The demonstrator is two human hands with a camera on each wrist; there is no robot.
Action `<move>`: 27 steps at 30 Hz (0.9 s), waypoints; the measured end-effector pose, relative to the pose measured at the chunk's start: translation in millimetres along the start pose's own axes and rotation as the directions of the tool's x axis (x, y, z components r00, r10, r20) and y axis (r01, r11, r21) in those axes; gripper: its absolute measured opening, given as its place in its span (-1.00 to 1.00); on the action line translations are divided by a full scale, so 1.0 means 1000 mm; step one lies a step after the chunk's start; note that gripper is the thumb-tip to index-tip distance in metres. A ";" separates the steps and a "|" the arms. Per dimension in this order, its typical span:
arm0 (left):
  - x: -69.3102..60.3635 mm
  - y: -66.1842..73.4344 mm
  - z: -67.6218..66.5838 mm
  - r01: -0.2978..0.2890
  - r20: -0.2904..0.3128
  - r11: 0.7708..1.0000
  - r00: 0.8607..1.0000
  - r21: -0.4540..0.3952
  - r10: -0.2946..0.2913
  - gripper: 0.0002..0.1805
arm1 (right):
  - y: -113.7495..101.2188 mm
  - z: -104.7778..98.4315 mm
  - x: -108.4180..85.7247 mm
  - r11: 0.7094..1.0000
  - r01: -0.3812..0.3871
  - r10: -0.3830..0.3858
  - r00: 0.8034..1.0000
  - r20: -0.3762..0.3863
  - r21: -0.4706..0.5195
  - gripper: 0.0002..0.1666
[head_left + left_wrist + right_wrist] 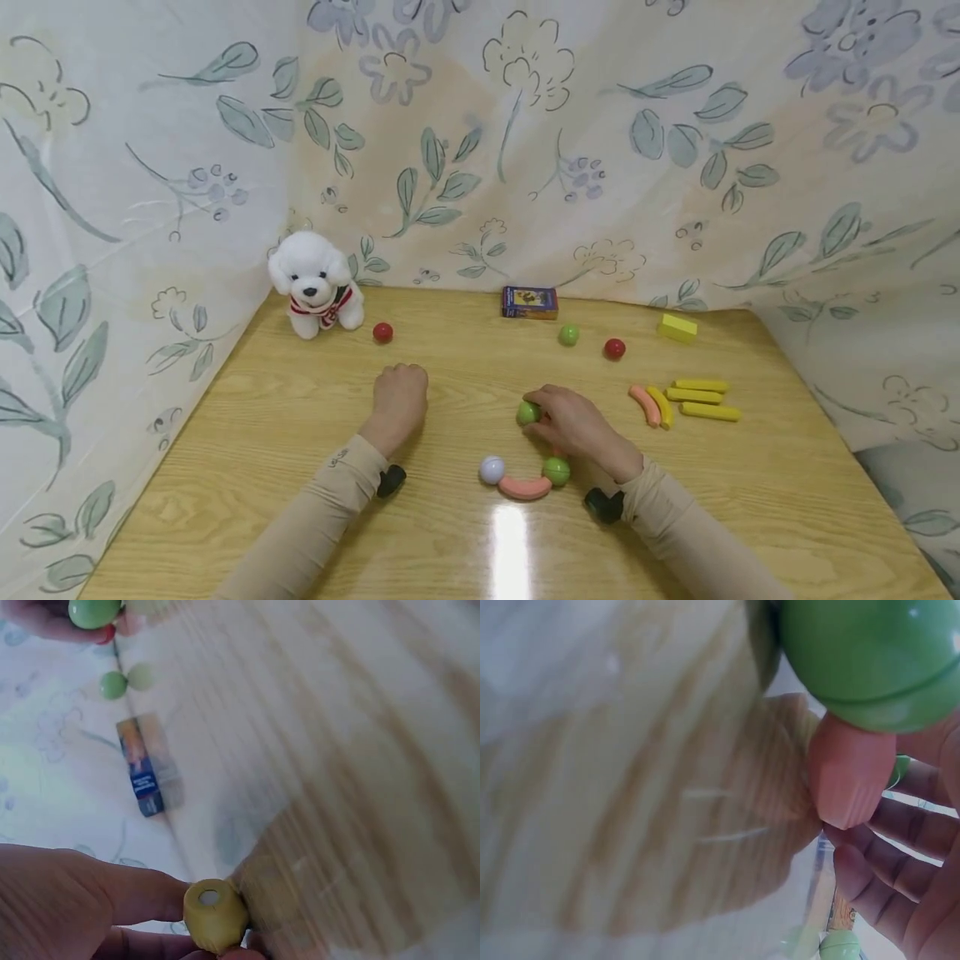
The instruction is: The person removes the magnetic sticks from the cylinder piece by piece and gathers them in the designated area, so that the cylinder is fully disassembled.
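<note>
My right hand [573, 421] pinches a green ball [528, 413] just above the table. Under that hand a salmon rod [851, 772] shows, its near end at another green ball [557, 472]. A curved salmon rod [525, 487] lies between this ball and a white ball [492, 470], touching both. To the left, my left hand [402, 400] pinches a yellow rod [215, 915] with a pale disc in its end, between thumb and fingers. The head view hides this rod behind the hand.
At the right lie several straight yellow rods [708, 412], a curved yellow rod [660, 407] and a curved salmon rod [644, 406]. Further back are red balls [383, 332] [615, 348], a green ball [569, 335], a small box [529, 302], a yellow block [677, 328] and a plush dog [315, 283].
</note>
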State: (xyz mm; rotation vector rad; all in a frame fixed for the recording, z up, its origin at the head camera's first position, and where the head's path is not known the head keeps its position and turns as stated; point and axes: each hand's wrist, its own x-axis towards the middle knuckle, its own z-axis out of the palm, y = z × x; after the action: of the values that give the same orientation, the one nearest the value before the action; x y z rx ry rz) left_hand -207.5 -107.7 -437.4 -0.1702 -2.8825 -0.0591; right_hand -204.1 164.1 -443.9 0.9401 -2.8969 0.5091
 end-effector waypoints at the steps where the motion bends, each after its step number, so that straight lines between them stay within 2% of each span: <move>1: -0.001 0.000 0.000 0.003 0.001 1.000 1.000 0.004 -0.003 -0.84 | 0.000 -0.001 -0.001 1.000 -0.008 0.008 1.000 0.003 0.004 -0.41; 3: -0.003 0.003 -0.002 -0.004 -0.003 1.000 1.000 0.006 0.004 -0.84 | 0.001 -0.002 -0.003 1.000 -0.023 0.023 1.000 0.003 0.015 -0.35; 5: -0.006 0.007 -0.005 -0.045 -0.003 0.999 0.999 -0.030 0.045 -0.84 | 0.002 -0.006 -0.006 0.999 -0.027 0.027 1.000 -0.009 0.029 -0.34; 7: -0.011 0.014 -0.011 -0.124 0.020 0.983 0.992 -0.134 0.128 -0.85 | 0.004 -0.009 -0.010 0.999 -0.023 0.024 0.999 -0.025 0.046 -0.37; 8: -0.013 0.018 -0.013 -0.176 0.033 0.964 0.982 -0.197 0.186 -0.84 | 0.005 -0.011 -0.012 0.999 -0.016 0.018 0.999 -0.034 0.050 -0.39; 10: -0.019 0.026 -0.019 -0.269 0.067 0.909 0.950 -0.319 0.305 -0.81 | 0.007 -0.014 -0.014 0.998 -0.002 0.005 0.999 -0.045 0.057 -0.42; 12: -0.024 0.034 -0.024 -0.328 0.118 0.847 0.905 -0.419 0.409 -0.76 | 0.009 -0.016 -0.015 0.998 -0.001 0.003 0.999 -0.037 0.069 -0.43; 13: -0.026 0.038 -0.025 -0.351 0.143 0.824 0.880 -0.445 0.453 -0.74 | 0.009 -0.016 -0.015 0.997 -0.003 0.005 1.000 -0.028 0.075 -0.43; 15: -0.029 0.043 -0.028 -0.381 0.199 0.793 0.831 -0.475 0.519 -0.68 | 0.010 -0.016 -0.015 0.996 -0.016 0.016 1.000 0.000 0.092 -0.43; 18: -0.033 0.048 -0.029 -0.411 0.259 0.760 0.768 -0.503 0.587 -0.62 | 0.011 -0.014 -0.014 0.993 -0.041 0.038 0.999 0.025 0.108 -0.45; 20: -0.034 0.049 -0.026 -0.437 0.262 0.741 0.741 -0.510 0.618 -0.65 | 0.011 -0.012 -0.014 0.992 -0.054 0.052 0.998 0.025 0.110 -0.47; 23: -0.035 0.051 -0.020 -0.469 0.235 0.718 0.728 -0.514 0.644 -0.74 | 0.011 -0.009 -0.014 0.992 -0.068 0.067 0.998 0.012 0.102 -0.51; 27: -0.036 0.051 -0.016 -0.484 0.212 0.715 0.734 -0.504 0.646 -0.78 | 0.011 -0.008 -0.016 0.992 -0.089 0.087 0.996 0.020 0.095 -0.49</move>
State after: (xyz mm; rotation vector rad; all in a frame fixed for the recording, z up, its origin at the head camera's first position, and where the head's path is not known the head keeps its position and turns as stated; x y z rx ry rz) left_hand -163.1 -62.1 -429.1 -1.2987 -2.9764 -0.5909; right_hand -197.5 183.8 -442.0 0.8335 -2.9631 0.6544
